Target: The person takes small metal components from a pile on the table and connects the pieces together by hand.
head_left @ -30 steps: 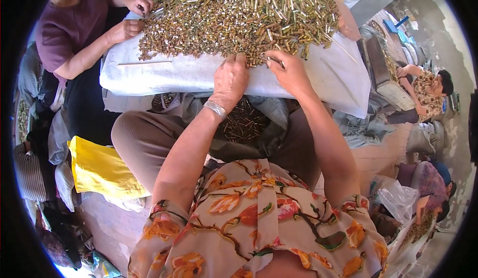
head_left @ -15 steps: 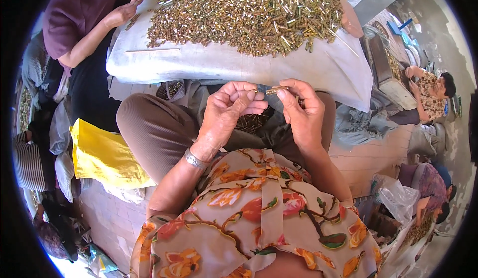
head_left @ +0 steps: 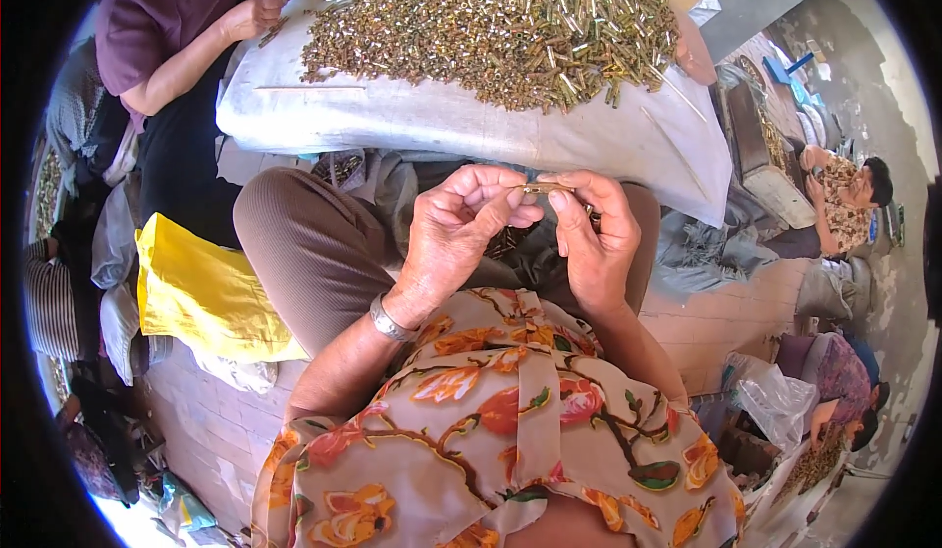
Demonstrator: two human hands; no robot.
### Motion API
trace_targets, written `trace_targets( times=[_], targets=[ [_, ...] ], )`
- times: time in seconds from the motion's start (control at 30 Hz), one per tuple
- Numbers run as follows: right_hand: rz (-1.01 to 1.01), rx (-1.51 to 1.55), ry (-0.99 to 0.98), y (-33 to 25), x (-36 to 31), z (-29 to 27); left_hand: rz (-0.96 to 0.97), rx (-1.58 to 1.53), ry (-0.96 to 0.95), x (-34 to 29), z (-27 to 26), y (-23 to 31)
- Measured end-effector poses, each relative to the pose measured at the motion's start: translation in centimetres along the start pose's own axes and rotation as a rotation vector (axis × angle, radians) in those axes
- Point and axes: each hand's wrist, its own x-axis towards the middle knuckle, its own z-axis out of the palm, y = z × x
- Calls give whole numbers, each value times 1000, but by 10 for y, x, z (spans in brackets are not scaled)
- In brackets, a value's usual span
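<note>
In front of my lap, both hands meet over a slim brass-coloured metal tube (head_left: pixel 543 188). My right hand (head_left: pixel 601 234) pinches it between thumb and fingers, and more small metal pieces show in its curled palm. My left hand (head_left: pixel 453 222) is closed in a pinch at the tube's left end; the small piece in its fingertips is mostly hidden. Beyond my hands, a heap of similar brass-coloured tubes and small nut-like pieces (head_left: pixel 471 33) lies on a white-covered table (head_left: pixel 324 121). Darker metal pieces show partly below my hands, between my legs.
Thin sticks (head_left: pixel 677 156) lie on the cover's right side. A co-worker (head_left: pixel 162 33) handles small pieces at the table's left. A yellow bag (head_left: pixel 206 293) lies beside my left knee. Other people (head_left: pixel 849 195) sit at the right, near a clear plastic bag (head_left: pixel 770 396).
My hands have come together: the left fingertips, apart from the tube before, now touch its left end. The tube stays in my right hand. The view has shifted slightly.
</note>
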Motion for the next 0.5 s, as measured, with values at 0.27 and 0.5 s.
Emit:
trace_targets(
  times=[0.27, 0.5],
  targets=[
    [-94, -210, -82, -2, 4, -12, -19, 89, -54, 0, -8, 5],
    [281, 244, -334, -4, 5, -20, -346, -265, -428, 19, -30, 6]
  ],
)
